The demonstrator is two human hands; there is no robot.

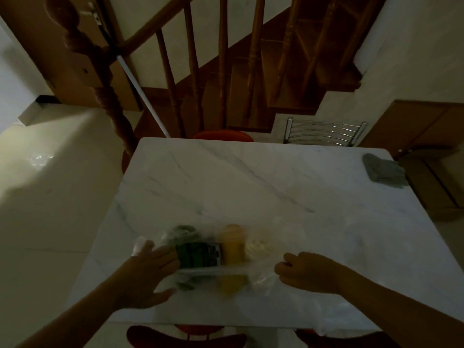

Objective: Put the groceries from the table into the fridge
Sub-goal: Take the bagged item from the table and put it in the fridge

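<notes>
While groceries remain on the desk (251, 177): fridge unseen, nothing stored yet.
Left hand (148, 275): fingers spread wide against the green packet (198, 252).
Middle: yellow bottle (233, 249) inside the clear bag (261, 280).
Right hand (308, 272): fingers curled, apparently gripping the bag.

No words or numbers can be read here. The green packet (198, 252) has marks on it, but they are too blurry.
</notes>
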